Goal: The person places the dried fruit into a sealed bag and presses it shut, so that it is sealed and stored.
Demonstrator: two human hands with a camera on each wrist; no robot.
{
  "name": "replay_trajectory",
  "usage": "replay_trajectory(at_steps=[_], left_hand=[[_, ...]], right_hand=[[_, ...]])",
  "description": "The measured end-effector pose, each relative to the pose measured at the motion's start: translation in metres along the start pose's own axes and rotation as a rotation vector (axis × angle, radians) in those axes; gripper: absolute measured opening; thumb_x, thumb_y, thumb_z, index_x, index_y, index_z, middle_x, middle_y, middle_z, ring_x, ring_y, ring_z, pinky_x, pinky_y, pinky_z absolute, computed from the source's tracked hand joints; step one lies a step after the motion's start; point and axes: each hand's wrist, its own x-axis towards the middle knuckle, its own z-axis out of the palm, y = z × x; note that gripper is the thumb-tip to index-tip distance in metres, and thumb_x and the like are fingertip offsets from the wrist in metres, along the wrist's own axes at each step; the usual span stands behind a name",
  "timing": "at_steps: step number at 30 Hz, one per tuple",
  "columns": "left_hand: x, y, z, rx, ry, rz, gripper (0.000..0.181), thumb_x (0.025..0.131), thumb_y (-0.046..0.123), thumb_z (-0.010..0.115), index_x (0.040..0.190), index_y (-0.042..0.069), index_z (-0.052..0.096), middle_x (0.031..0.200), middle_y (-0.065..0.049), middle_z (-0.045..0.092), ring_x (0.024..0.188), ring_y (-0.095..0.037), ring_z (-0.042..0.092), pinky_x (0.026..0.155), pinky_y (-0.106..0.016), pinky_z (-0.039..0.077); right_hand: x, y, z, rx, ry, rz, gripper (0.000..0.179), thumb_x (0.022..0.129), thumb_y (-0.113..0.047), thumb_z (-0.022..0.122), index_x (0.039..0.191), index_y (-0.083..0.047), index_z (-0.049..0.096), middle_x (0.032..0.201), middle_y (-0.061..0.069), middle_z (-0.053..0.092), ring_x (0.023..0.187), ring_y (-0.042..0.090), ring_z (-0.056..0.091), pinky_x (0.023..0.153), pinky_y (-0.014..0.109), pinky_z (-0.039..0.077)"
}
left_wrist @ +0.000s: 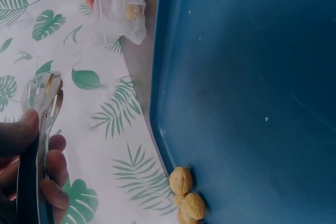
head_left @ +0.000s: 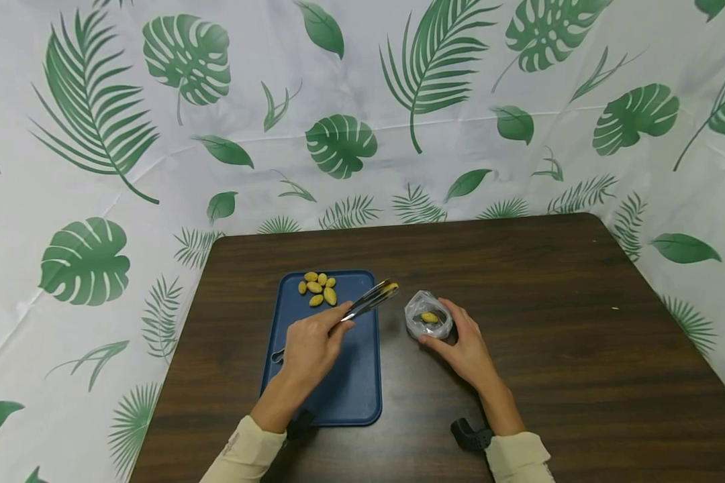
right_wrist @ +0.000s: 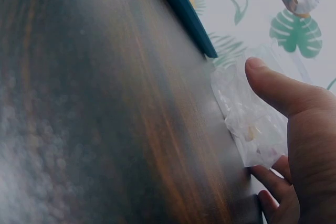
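My left hand (head_left: 311, 345) grips a pair of metal tongs (head_left: 362, 305) over the tray's right side. Yellow-brown colour shows between the tongs' tips, seemingly a piece (head_left: 393, 287) held there. The tips point toward a clear plastic bag (head_left: 412, 320), which stands with its mouth up on the table. Around the bag's right side curl the thumb and fingers of my right hand (head_left: 468, 352). Inside it lies a yellow-brown oval piece (head_left: 429, 317). Several similar oval pieces (head_left: 314, 287) lie at the far left of a blue tray (head_left: 353, 396).
The dark wood-grain table (head_left: 550, 322) extends to the right of the bag. Behind it hangs a white leaf-print cloth (head_left: 362, 80). The tray has a raised rim, and small crumbs (left_wrist: 266, 119) dot its surface in the left wrist view.
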Motion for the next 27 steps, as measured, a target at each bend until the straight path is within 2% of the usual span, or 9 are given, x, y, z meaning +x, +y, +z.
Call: replay_trajectory(at_steps=[11, 18, 23, 27], left_hand=[[0.004, 0.008, 0.007, -0.003, -0.021, 0.013, 0.033, 0.087, 0.018, 0.083, 0.119, 0.012, 0.079, 0.102, -0.005, 0.082, 0.073, -0.017, 0.077, 0.056, -0.033, 0.057], [0.006, 0.014, 0.011, -0.02, -0.039, 0.017, 0.032, 0.088, 0.018, 0.082, 0.119, 0.011, 0.079, 0.102, -0.004, 0.082, 0.071, -0.016, 0.077, 0.053, -0.031, 0.056], [0.006, 0.017, 0.013, -0.026, -0.059, 0.023, 0.032, 0.089, 0.02, 0.081, 0.12, 0.012, 0.079, 0.103, -0.004, 0.081, 0.073, -0.015, 0.077, 0.054, -0.03, 0.056], [0.005, 0.019, 0.012, -0.028, -0.072, 0.017, 0.032, 0.089, 0.02, 0.081, 0.12, 0.013, 0.079, 0.103, -0.003, 0.081, 0.07, -0.013, 0.076, 0.052, -0.025, 0.053]], right_hand=[[0.0, -0.001, -0.004, 0.0, -0.007, 0.024, 0.085, 0.082, -0.043, 0.087, 0.154, -0.022, 0.045, 0.146, 0.012, 0.056, 0.135, 0.041, 0.048, 0.109, 0.069, 0.034], [-0.001, 0.0, -0.007, -0.003, -0.01, 0.03, 0.085, 0.083, -0.044, 0.086, 0.154, -0.022, 0.045, 0.146, 0.012, 0.056, 0.135, 0.041, 0.048, 0.109, 0.069, 0.034], [-0.001, 0.001, -0.005, -0.002, 0.004, 0.011, 0.085, 0.082, -0.042, 0.088, 0.153, -0.02, 0.046, 0.144, 0.012, 0.058, 0.134, 0.04, 0.05, 0.108, 0.067, 0.036], [0.0, 0.001, -0.001, 0.004, 0.006, -0.011, 0.085, 0.082, -0.041, 0.088, 0.153, -0.019, 0.046, 0.145, 0.013, 0.057, 0.134, 0.041, 0.051, 0.108, 0.068, 0.036]])
